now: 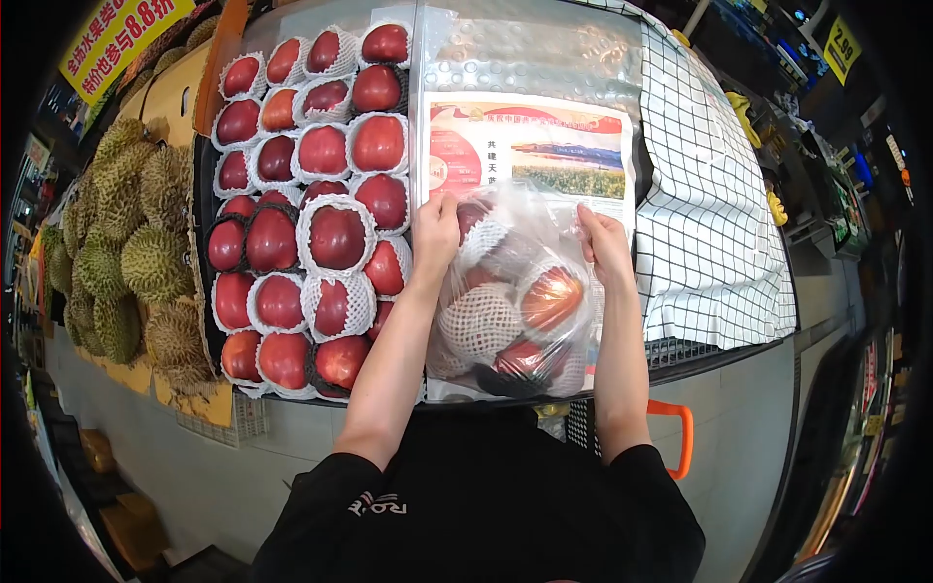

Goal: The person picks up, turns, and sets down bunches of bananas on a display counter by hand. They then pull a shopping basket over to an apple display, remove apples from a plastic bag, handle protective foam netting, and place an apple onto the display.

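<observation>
A clear plastic bag (515, 262) stands on the display's front edge, bulging with several red apples (552, 297). Some of these apples wear white foam nets (480, 321), seen through the film. My left hand (436, 233) is closed on the left side of the bag's top. On the opposite side, my right hand (605, 243) pinches the bag's upper edge. The film is drawn out between both hands. To the left of my left hand, rows of dark red apples (338, 237) in foam nets fill a display tray.
A printed newspaper sheet (573, 155) lies behind the bag, on bubble wrap (535, 49). White checked cloth (700, 214) covers the right side. Durians (155, 262) are piled at far left. An orange handle (686, 442) sticks out below the display.
</observation>
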Action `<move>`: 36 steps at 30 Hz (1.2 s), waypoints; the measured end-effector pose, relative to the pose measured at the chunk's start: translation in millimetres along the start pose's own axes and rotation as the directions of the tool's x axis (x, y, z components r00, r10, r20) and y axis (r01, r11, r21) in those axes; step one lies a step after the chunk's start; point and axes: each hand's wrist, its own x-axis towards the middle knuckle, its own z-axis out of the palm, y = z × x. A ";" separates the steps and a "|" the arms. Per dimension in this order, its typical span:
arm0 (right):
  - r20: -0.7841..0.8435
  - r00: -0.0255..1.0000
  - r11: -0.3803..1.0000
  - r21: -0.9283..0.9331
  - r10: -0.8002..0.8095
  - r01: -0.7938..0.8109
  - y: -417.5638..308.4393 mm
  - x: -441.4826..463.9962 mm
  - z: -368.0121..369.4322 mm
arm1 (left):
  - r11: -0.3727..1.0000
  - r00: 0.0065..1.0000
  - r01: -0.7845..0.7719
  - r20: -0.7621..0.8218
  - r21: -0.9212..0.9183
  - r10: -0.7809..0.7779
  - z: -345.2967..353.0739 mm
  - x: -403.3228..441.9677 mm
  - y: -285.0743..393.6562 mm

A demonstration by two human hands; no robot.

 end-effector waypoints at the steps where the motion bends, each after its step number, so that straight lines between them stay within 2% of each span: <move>1: -0.046 0.998 0.976 -0.212 0.032 -0.041 -5.5 -0.4 -3.3 | 1.000 1.000 0.001 0.001 0.007 -0.001 -0.3 -2.3 1.2; 2: -0.043 0.999 0.975 -0.217 0.033 -0.042 -7.1 -1.5 -2.0 | 1.000 1.000 0.003 0.004 0.015 -0.003 -0.1 -4.8 2.3; 3: -0.225 0.921 0.867 -0.461 -0.318 0.187 -10.3 -5.0 4.3 | 1.000 1.000 0.006 0.001 0.012 -0.006 1.1 -7.2 3.5; 4: -0.289 0.701 0.642 -0.702 -0.652 0.308 -22.5 -13.4 17.8 | 1.000 1.000 0.014 -0.001 -0.011 -0.014 3.1 -8.8 5.0; 5: -0.357 0.642 0.665 -0.669 -0.679 0.332 -38.5 -22.4 28.9 | 0.999 1.000 0.022 -0.002 -0.032 -0.022 5.2 -9.8 6.6; 6: -0.357 0.643 0.666 -0.669 -0.678 0.331 -52.2 -25.4 39.1 | 0.999 1.000 0.023 -0.001 -0.032 -0.023 6.7 -10.8 7.9; 8: -0.101 0.478 0.456 -0.519 -0.872 0.722 -70.3 -16.8 56.1 | 0.950 0.999 0.000 0.048 -0.314 0.016 8.9 -15.1 10.3; 10: 0.099 0.696 0.595 -0.443 -0.711 0.671 -78.2 -1.8 78.1 | 0.939 0.996 0.025 0.088 -0.344 0.006 4.1 -23.7 34.7; 12: 0.316 0.775 0.605 -0.490 -0.547 0.628 -68.1 29.3 94.6 | 0.925 0.994 0.039 0.114 -0.377 0.004 0.8 -30.2 47.8; 13: 0.322 0.769 0.601 -0.486 -0.552 0.635 -58.7 43.4 97.3 | 0.963 0.996 0.026 0.091 -0.267 -0.001 -0.6 -33.4 49.7; 15: 0.524 0.832 0.687 -0.536 -0.183 0.490 -43.2 68.3 106.9 | 0.996 0.995 0.047 0.090 -0.081 -0.040 -7.8 -36.2 56.7; 16: 0.547 0.818 0.681 -0.531 -0.178 0.503 -40.5 70.8 111.1 | 0.995 0.997 0.049 0.063 -0.083 -0.044 -6.0 -36.8 46.5; 18: 0.604 0.794 0.771 -0.471 -0.074 0.429 -32.8 72.8 112.2 | 0.998 0.997 -0.026 -0.066 0.050 0.029 4.8 -38.8 17.0; 19: 0.606 0.793 0.784 -0.459 -0.068 0.418 -30.7 73.3 112.9 | 0.998 0.999 0.048 -0.017 0.027 -0.047 1.1 -43.9 23.5; 20: 0.630 0.775 0.783 -0.459 -0.048 0.421 -28.4 72.7 111.8 | 0.995 1.000 -0.003 0.021 0.097 0.001 -3.7 -48.7 30.2; 22: 0.618 0.688 0.504 -0.486 -0.379 0.714 -47.4 49.8 115.8 | 0.986 0.999 -0.012 0.042 0.164 0.005 -5.9 -57.6 33.9; 23: 0.635 0.680 0.506 -0.477 -0.367 0.719 -51.1 43.6 117.4 | 0.993 0.996 0.041 0.079 0.113 -0.050 -8.4 -60.1 36.6; 25: 0.613 0.600 0.400 -0.447 -0.515 0.800 -53.0 35.5 117.7 | 0.992 0.996 0.059 0.058 0.113 -0.066 -8.8 -59.8 35.1; 26: 0.623 0.597 0.403 -0.442 -0.504 0.801 -50.6 36.4 115.4 | 0.992 0.996 0.063 0.054 0.114 -0.070 -8.2 -58.7 33.5; 28: 0.546 0.817 0.594 -0.600 -0.186 0.536 -49.4 34.5 114.7 | 0.991 0.995 0.077 0.049 0.111 -0.083 -8.5 -56.7 31.0; 29: 0.488 0.858 0.644 -0.607 -0.161 0.466 -50.0 31.7 115.0 | 0.993 0.994 0.094 0.056 0.076 -0.098 -8.8 -56.4 30.2; 30: 0.493 0.856 0.644 -0.607 -0.154 0.466 -52.4 30.1 116.0 | 0.993 0.992 0.110 0.063 0.040 -0.113 -9.4 -57.2 30.5; 32: 0.361 0.933 0.514 -0.800 -0.002 0.310 -57.5 32.0 114.7 | 0.993 0.992 0.116 0.049 0.028 -0.118 -10.1 -57.3 31.3; 33: 0.366 0.931 0.510 -0.800 0.000 0.315 -56.8 33.3 114.1 | 0.990 0.989 0.138 0.052 0.031 -0.139 -9.6 -56.5 29.0; 35: 0.375 0.927 0.295 -0.883 -0.029 0.366 -50.9 37.3 111.4 | 0.987 0.986 0.158 0.049 0.030 -0.159 -8.2 -55.4 24.7; 36: 0.376 0.926 0.292 -0.883 -0.029 0.368 -47.3 41.3 110.0 | 0.986 0.985 0.164 0.049 0.012 -0.165 -7.9 -55.2 24.3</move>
